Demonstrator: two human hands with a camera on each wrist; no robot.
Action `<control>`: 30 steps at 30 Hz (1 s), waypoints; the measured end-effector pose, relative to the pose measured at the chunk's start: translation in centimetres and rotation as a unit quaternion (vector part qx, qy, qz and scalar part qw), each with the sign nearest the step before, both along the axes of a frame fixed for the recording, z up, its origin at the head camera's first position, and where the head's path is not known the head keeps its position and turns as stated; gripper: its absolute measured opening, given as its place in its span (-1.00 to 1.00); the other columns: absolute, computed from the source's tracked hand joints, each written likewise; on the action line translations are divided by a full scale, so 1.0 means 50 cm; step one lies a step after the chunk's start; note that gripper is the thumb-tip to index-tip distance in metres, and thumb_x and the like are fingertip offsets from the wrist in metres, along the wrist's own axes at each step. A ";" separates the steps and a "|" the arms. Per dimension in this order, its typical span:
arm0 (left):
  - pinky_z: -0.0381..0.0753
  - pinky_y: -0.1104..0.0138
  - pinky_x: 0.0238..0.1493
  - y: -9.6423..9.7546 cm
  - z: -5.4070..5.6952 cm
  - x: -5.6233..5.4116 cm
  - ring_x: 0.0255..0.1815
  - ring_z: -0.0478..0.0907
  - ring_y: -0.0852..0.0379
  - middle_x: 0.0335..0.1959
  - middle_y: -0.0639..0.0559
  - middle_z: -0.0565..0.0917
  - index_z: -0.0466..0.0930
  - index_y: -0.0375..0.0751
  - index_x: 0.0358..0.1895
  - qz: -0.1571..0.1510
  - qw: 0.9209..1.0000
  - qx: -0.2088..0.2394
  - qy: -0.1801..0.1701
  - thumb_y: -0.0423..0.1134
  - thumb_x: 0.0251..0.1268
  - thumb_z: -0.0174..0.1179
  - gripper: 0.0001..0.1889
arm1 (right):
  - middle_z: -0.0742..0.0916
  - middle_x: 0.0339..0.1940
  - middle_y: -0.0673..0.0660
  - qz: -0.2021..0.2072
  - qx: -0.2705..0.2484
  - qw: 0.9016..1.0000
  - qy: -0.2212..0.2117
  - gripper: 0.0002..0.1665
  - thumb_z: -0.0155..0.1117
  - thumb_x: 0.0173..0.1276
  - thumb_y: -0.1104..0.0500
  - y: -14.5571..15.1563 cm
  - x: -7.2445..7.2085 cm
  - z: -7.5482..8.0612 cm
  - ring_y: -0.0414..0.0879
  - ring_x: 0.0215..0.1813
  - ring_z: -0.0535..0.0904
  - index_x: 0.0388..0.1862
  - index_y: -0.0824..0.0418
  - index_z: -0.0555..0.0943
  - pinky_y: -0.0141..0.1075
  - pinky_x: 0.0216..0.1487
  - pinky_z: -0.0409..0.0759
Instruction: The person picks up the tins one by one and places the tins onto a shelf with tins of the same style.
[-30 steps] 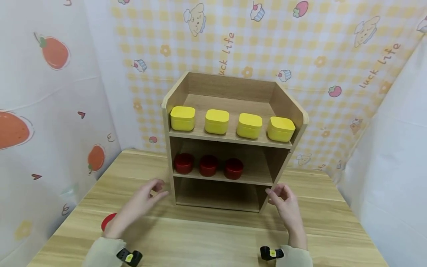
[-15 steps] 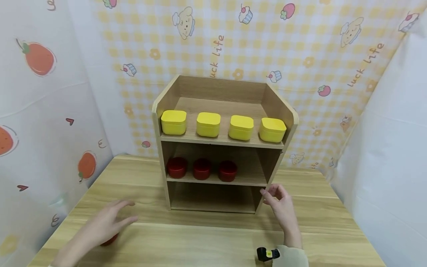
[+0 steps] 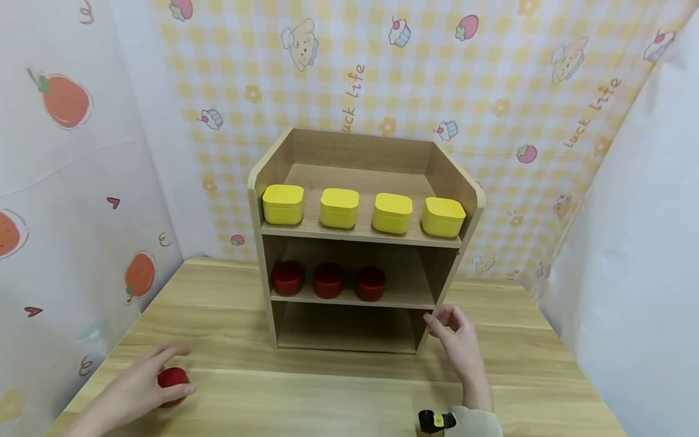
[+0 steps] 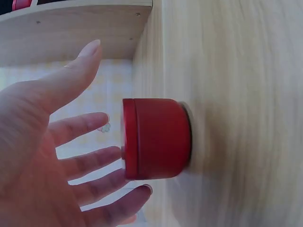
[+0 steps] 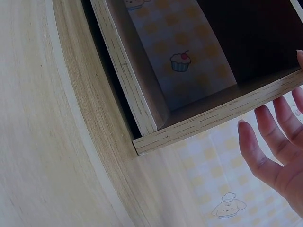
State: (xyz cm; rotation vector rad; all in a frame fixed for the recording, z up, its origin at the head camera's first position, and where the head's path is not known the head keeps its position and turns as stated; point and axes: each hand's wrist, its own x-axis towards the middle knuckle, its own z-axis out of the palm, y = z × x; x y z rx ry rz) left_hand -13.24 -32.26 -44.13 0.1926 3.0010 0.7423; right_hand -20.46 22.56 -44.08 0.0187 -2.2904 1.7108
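A round red lidded tin [image 3: 172,379] stands on the wooden table at the front left. Around its near side is my left hand [image 3: 131,385], with thumb and fingers spread apart. In the left wrist view, the fingertips [image 4: 113,153] lie close to the lid of the tin [image 4: 158,139], and the thumb is well away from it. My right hand [image 3: 463,349] holds the right side panel of a wooden shelf unit [image 3: 349,331] low down, thumb at the front edge and fingers along the outside. The right wrist view shows fingertips [image 5: 262,113] at the panel's outer face.
Several yellow lidded boxes [image 3: 339,208] line the top shelf. Three red tins [image 3: 328,281] stand on the middle shelf, towards the left. A patterned cloth [image 3: 393,79] hangs behind the unit, with white cloth on both sides.
My left hand has left the shelf's left side and come down to the front left, to the red tin. The right hand stays at the right panel. The head view has shifted slightly.
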 end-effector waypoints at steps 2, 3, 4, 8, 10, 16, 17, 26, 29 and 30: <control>0.52 0.30 -0.37 -0.005 -0.004 0.001 -0.22 0.48 0.01 0.10 -0.30 0.48 0.47 -0.27 0.21 0.008 1.000 0.011 -0.024 0.16 -0.01 0.46 -0.22 | 0.60 -0.36 0.19 -0.004 0.002 1.000 -0.004 -0.62 0.43 0.29 0.08 -0.001 0.004 -0.001 -0.07 -0.23 0.59 -0.23 0.30 0.47 -0.25 -0.17 0.65; 0.53 0.32 -0.38 -0.007 -0.006 0.001 -0.23 0.48 0.03 0.09 -0.29 0.48 0.47 -0.28 0.22 0.011 0.999 0.018 -0.033 0.14 0.00 0.46 -0.22 | 0.60 -0.36 0.19 -0.006 0.003 1.000 -0.006 -0.62 0.43 0.29 0.07 -0.002 0.005 -0.002 -0.06 -0.23 0.59 -0.23 0.30 0.47 -0.26 -0.17 0.64; 0.53 0.32 -0.38 -0.008 -0.009 0.002 -0.24 0.48 0.04 0.08 -0.29 0.49 0.46 -0.29 0.22 0.012 0.999 0.022 -0.039 0.12 0.01 0.45 -0.23 | 0.61 -0.36 0.19 -0.008 0.004 1.000 -0.008 -0.62 0.43 0.29 0.07 -0.002 0.007 -0.002 -0.06 -0.23 0.59 -0.23 0.30 0.47 -0.28 -0.17 0.63; 0.55 0.34 -0.39 -0.013 -0.020 0.007 -0.23 0.48 0.04 0.05 -0.28 0.49 0.47 -0.32 0.21 0.013 0.998 0.032 -0.045 0.06 0.02 0.47 -0.26 | 0.61 -0.35 0.18 -0.010 0.007 1.000 -0.011 -0.63 0.43 0.29 0.07 -0.004 0.009 -0.004 -0.06 -0.21 0.59 -0.23 0.29 0.48 -0.31 -0.17 0.61; 0.56 0.32 -0.37 -0.017 -0.025 0.010 -0.20 0.48 0.02 0.04 -0.30 0.50 0.47 -0.33 0.20 0.008 0.999 0.032 -0.038 0.03 0.03 0.48 -0.27 | 0.61 -0.34 0.17 -0.009 0.008 1.000 -0.009 -0.63 0.43 0.29 0.07 -0.005 0.008 -0.003 -0.07 -0.21 0.59 -0.23 0.29 0.48 -0.32 -0.17 0.60; 0.55 0.34 -0.34 -0.031 -0.039 0.017 -0.12 0.48 -0.03 0.04 -0.26 0.53 0.43 -0.37 0.22 -0.009 0.999 0.038 -0.029 -0.02 -0.01 0.50 -0.24 | 0.61 -0.34 0.15 -0.014 0.018 1.000 0.000 -0.66 0.42 0.29 0.08 -0.004 0.005 0.000 -0.10 -0.22 0.58 -0.22 0.27 0.49 -0.35 -0.18 0.58; 0.56 0.33 -0.33 -0.034 -0.041 0.017 -0.12 0.47 -0.03 0.04 -0.25 0.53 0.42 -0.38 0.22 -0.010 0.999 0.041 -0.033 -0.03 -0.01 0.51 -0.23 | 0.61 -0.34 0.15 -0.015 0.020 1.000 -0.001 -0.66 0.42 0.29 0.08 -0.003 0.005 0.000 -0.10 -0.22 0.58 -0.22 0.27 0.49 -0.35 -0.18 0.57; 0.59 0.29 -0.30 -0.046 -0.051 0.018 -0.11 0.47 -0.02 0.03 -0.25 0.53 0.34 -0.47 0.26 0.012 0.995 0.072 -0.071 -0.09 0.04 0.48 -0.21 | 0.62 -0.33 0.17 -0.011 0.024 1.000 -0.008 -0.61 0.41 0.30 0.01 -0.002 0.005 0.002 -0.08 -0.22 0.58 -0.21 0.27 0.49 -0.34 -0.16 0.49; 0.60 0.27 -0.29 -0.044 -0.051 0.015 -0.12 0.48 -0.02 0.01 -0.24 0.55 0.36 -0.47 0.24 0.020 0.995 0.070 -0.070 -0.07 0.03 0.49 -0.21 | 0.63 -0.34 0.16 -0.011 0.025 1.000 -0.006 -0.61 0.41 0.30 0.01 -0.002 0.005 0.003 -0.08 -0.23 0.58 -0.22 0.27 0.49 -0.33 -0.18 0.45; 0.61 0.25 -0.28 -0.043 -0.051 0.014 -0.13 0.49 -0.02 0.00 -0.23 0.55 0.36 -0.47 0.24 0.025 0.995 0.069 -0.071 -0.05 0.01 0.49 -0.20 | 0.63 -0.35 0.16 -0.011 0.026 1.000 -0.006 -0.62 0.41 0.30 0.01 -0.002 0.005 0.003 -0.08 -0.23 0.58 -0.22 0.26 0.49 -0.33 -0.18 0.45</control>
